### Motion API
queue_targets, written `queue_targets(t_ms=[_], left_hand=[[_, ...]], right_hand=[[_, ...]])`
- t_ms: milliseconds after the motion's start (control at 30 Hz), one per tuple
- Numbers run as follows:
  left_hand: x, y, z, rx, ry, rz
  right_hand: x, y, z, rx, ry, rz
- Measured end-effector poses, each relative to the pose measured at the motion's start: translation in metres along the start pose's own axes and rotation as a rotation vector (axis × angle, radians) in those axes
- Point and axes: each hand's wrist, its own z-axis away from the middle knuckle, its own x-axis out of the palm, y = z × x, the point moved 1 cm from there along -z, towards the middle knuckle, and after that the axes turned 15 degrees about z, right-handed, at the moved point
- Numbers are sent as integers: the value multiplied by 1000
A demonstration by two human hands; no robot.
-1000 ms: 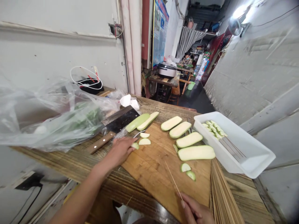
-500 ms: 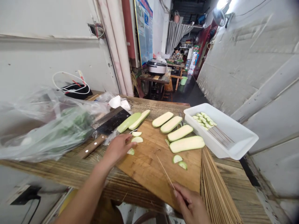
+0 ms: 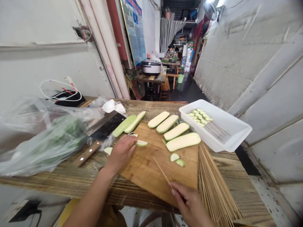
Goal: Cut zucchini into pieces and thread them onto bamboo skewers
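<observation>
My left hand is closed at the left edge of the wooden cutting board, its fingertips pinching a pale half-moon zucchini slice. Another slice lies just behind those fingers, partly hidden. A further slice rests left of the hand. In my right hand is a thin wooden skewer, its bare tip pointing up and left over the board. Several zucchini halves lie cut side up on the board's right side, with two small slices in front of them.
A cleaver lies left of the board, beside a plastic bag of greens. A white tub on the right holds skewered slices. Bare skewers are bundled along the board's right edge. A person sits far back.
My left hand has closed its fingers on a zucchini slice and shifted it slightly right. My right hand still holds the skewer in much the same pose. The view has turned a little right.
</observation>
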Motion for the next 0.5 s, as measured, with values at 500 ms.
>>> queue_targets(t_ms=[500], left_hand=[[37, 69, 4, -1116, 226, 1613]], right_hand=[[-13, -14, 6, -102, 261, -16]])
